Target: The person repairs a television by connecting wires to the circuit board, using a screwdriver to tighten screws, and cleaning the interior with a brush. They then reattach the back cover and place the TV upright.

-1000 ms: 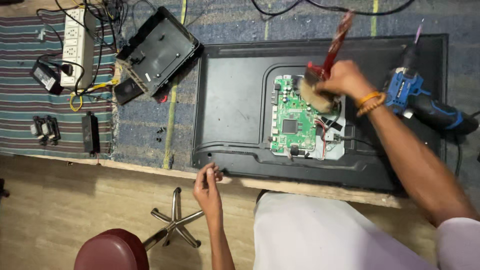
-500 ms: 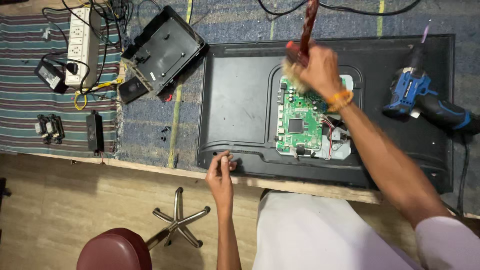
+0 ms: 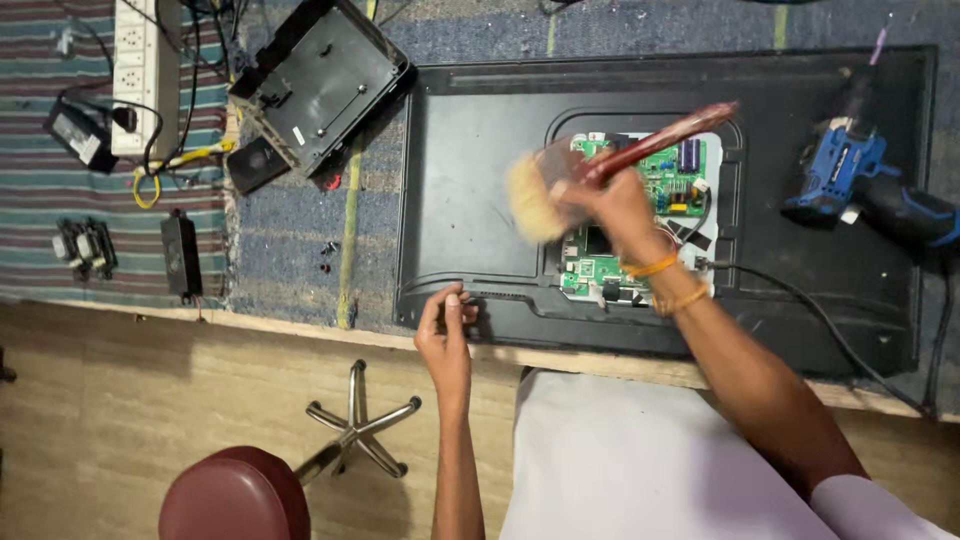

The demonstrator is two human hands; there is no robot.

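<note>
Workbench, brush (image 3: 600, 170) in right hand (image 3: 620, 205), bristles leftward, handle up-right

Brush (image 3: 560, 190) is a smear, bristles blurred at nine o'clock of the right hand (image 3: 620, 205), which hides the middle of the green circuit board (image 3: 668, 175). Power strip (image 3: 145, 70) runs off the frame at twelve o'clock. Drill (image 3: 850, 170) handle gets clipped at three o'clock. Stool (image 3: 235, 495) seat cut off at six o'clock. Screws (image 3: 325, 257) too small to tell.
</note>
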